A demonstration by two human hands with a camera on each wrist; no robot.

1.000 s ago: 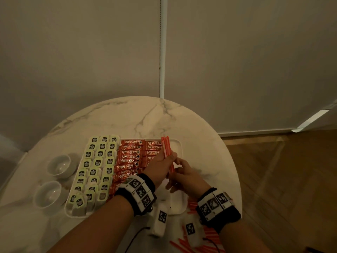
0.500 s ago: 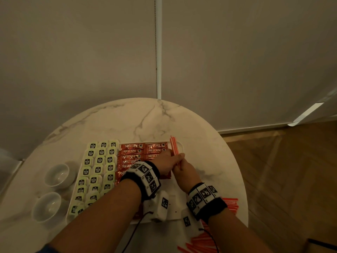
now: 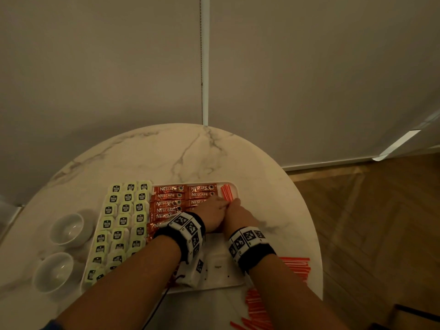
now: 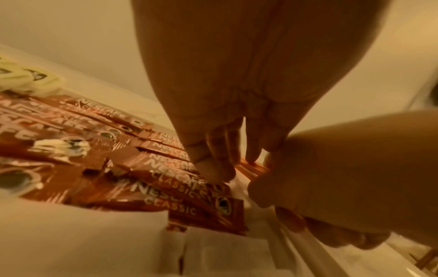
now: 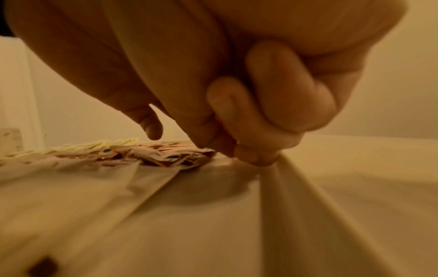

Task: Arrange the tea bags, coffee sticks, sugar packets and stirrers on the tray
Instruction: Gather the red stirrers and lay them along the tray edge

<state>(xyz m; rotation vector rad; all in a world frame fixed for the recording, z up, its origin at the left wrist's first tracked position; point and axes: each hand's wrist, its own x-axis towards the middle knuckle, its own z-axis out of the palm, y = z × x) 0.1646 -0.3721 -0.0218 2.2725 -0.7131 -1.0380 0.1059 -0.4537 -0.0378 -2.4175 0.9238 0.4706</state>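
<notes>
A white tray on the marble table holds rows of green tea bags at its left and red Nescafe coffee sticks in its middle. A small bunch of orange stirrers lies along the tray's far right edge. Both hands meet at the bunch's near end. My left hand touches the stirrers with straight fingers. My right hand has curled fingers and pinches the near ends beside the rim. Pale paper packets lie on the tray's near part.
Two white bowls stand left of the tray. Loose orange stirrers lie on the table right of the tray, and more at the front edge. A wall rises behind the table; wooden floor lies to the right.
Both hands have carried the stirrer bunch forward and down from above the coffee sticks, and it now lies flat in the tray's far right corner. The left hand's fingers have straightened.
</notes>
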